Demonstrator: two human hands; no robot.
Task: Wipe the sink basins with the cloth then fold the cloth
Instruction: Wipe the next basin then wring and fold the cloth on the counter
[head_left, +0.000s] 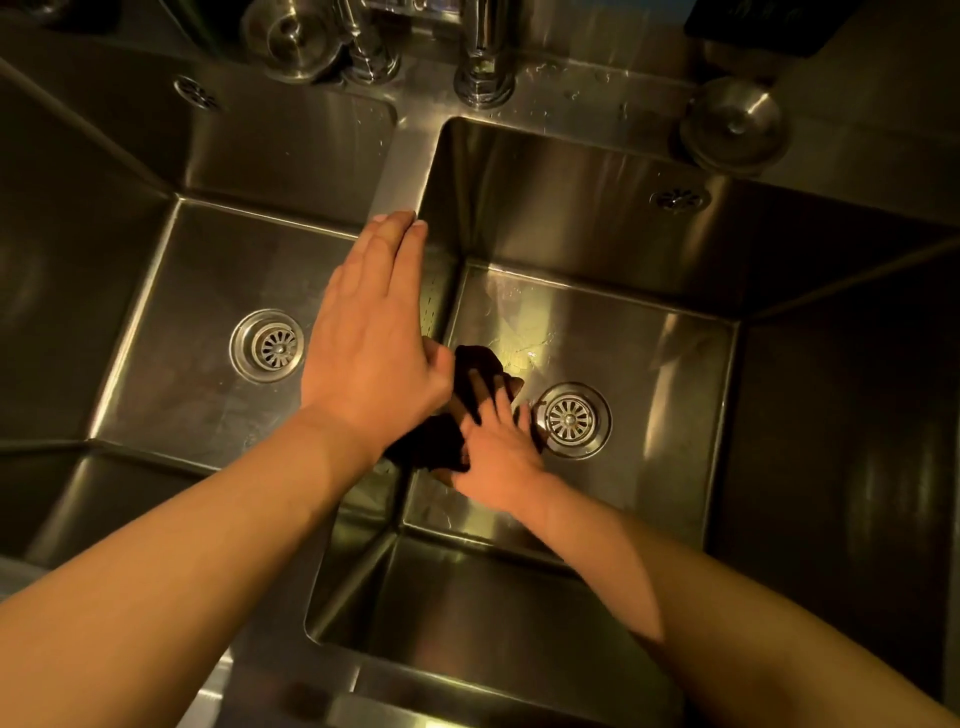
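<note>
A steel double sink fills the view, with a left basin (171, 332) and a right basin (623, 338). A dark cloth (472, 374) lies bunched on the floor of the right basin, just left of its drain (570, 420). My right hand (498, 447) presses flat on the cloth, fingers spread and straight. My left hand (374, 332) rests flat on the divider (402, 176) between the basins, fingers straight and together. It hides part of the cloth.
The left basin's drain (267, 345) is uncovered. Two taps (485, 57) stand on the back ledge, with a round strainer plug (735, 124) at the right and another plug (293, 44) at the left. Water drops lie on the ledge.
</note>
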